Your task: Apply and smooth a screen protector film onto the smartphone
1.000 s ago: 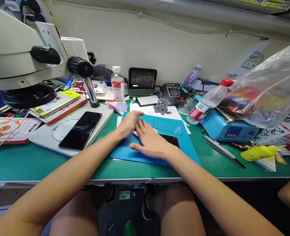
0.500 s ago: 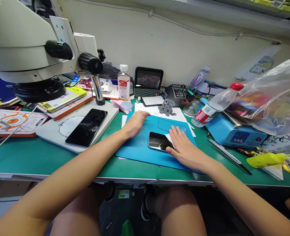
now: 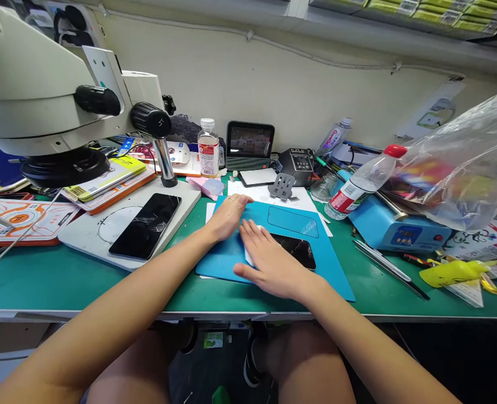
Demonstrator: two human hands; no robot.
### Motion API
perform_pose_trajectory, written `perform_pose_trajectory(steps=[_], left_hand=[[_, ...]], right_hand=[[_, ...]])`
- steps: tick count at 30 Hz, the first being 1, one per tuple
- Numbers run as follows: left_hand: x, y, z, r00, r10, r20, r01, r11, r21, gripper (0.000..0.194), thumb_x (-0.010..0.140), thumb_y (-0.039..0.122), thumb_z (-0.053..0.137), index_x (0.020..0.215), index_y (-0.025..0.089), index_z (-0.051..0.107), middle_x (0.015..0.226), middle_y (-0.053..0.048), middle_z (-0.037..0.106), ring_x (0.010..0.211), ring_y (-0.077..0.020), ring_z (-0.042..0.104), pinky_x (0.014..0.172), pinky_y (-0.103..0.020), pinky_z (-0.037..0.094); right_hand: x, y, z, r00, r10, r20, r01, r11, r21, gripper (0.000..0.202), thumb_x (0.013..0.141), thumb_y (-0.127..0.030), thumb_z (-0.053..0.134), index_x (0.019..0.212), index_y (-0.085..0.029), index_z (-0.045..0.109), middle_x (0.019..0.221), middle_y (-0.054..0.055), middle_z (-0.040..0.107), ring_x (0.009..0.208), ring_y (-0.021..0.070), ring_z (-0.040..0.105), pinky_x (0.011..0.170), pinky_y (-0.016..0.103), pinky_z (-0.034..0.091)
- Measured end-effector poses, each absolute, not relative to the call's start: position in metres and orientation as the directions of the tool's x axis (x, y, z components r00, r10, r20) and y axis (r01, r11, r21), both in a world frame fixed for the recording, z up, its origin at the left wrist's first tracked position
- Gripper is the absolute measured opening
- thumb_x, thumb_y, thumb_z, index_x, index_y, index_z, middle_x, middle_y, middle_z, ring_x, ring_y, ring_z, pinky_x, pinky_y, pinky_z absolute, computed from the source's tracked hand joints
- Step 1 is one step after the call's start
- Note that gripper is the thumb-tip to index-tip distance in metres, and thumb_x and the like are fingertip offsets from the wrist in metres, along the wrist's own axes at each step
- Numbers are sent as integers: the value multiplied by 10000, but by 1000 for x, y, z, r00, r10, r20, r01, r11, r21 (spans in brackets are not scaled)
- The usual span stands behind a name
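A phone with a dark screen (image 3: 298, 251) lies on the blue mat (image 3: 227, 259). My right hand (image 3: 269, 255) rests flat over the phone's left part, fingers stretched out, pressing a white cloth or tissue (image 3: 247, 255) that shows at its edge. Near the mat's upper left edge is my left hand (image 3: 230, 217), its fingers curled together; whether anything is in them is hidden. A thin clear phone-shaped outline (image 3: 293, 221) lies on the mat behind the phone. Another black phone (image 3: 146, 225) rests on the microscope's pale base (image 3: 82, 231).
A microscope (image 3: 63, 163) overhangs the left side. Behind the mat stand a bottle (image 3: 208, 154), a small screen (image 3: 249, 140) and a black device (image 3: 298, 164). At the right are a red-capped bottle (image 3: 351, 196), a blue machine (image 3: 400, 227), tweezers (image 3: 383, 264) and a yellow bottle (image 3: 452, 274).
My right hand and the white cloth have slid left across the phone, uncovering its right part. My left hand stays at the mat's upper left. The view has shifted slightly.
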State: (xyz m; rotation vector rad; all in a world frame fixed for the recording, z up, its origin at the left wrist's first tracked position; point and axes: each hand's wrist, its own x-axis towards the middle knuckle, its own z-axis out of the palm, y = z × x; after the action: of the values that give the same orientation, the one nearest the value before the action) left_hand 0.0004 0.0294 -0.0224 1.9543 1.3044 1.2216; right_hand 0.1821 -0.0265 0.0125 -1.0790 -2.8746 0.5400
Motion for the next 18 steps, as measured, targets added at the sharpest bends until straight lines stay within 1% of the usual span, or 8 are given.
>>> perform_pose_trajectory(steps=[2,4,5,7,10,13,15,18], left_hand=[[0,30,-22,140,902,409,469,-424,775,815,1019,650,50,1187,163,681,1200,-126,678,1177,-265,598,1088,-457,443],[0,30,-21,137,901,412,473,-425,772,803,1019,655,65,1186,169,682,1200,-120,680,1179,-261,598,1093,-449,438],[0,30,-21,139,900,413,473,-427,771,800,1019,655,67,1184,173,683,1201,-117,682,1178,-260,598,1093,-446,438],[0,29,-20,145,898,416,472,-432,768,804,1020,650,59,1176,173,687,1199,-116,686,1170,-257,603,1091,-443,442],[0,28,-20,149,896,419,470,-437,767,805,1024,636,50,1176,161,683,1207,-122,682,1178,-257,600,1096,-442,438],[-1,29,-20,138,897,420,475,-432,766,794,1030,617,44,1190,157,671,1216,-127,673,1171,-257,598,1093,-448,438],[-1,29,-20,135,897,421,478,-431,765,793,1032,607,35,1179,161,675,1198,-124,677,1149,-255,603,1082,-448,444],[-1,30,-20,146,894,423,473,-439,764,790,1034,597,34,1156,162,682,1178,-121,685,1145,-254,603,1079,-442,445]], right_hand=[[202,-30,16,-700,714,21,660,657,-365,969,944,-771,209,1628,-86,172,1686,165,169,1569,319,122,1277,538,143],[220,-34,20,-597,786,159,687,604,-403,881,968,-728,160,1636,-154,179,1686,122,205,1563,301,166,1269,547,183],[226,-36,22,-557,805,205,699,588,-408,850,979,-708,148,1634,-168,194,1682,110,231,1560,290,183,1264,543,206],[227,-42,23,-556,793,247,705,608,-365,869,976,-708,167,1620,-129,234,1668,131,266,1554,282,214,1262,531,222],[205,-51,17,-677,713,185,677,701,-223,980,943,-758,225,1584,-19,286,1662,205,234,1558,323,182,1261,545,206],[180,-55,8,-682,730,46,720,682,-129,1013,945,-758,265,1547,54,324,1641,287,208,1548,374,173,1250,563,223],[175,-58,4,-653,758,-6,755,649,-92,1008,947,-750,300,1543,63,329,1633,306,210,1542,387,181,1246,564,235],[189,-68,-3,-638,770,-5,769,636,-60,977,945,-728,367,1577,13,285,1656,264,182,1548,376,165,1239,563,264]])
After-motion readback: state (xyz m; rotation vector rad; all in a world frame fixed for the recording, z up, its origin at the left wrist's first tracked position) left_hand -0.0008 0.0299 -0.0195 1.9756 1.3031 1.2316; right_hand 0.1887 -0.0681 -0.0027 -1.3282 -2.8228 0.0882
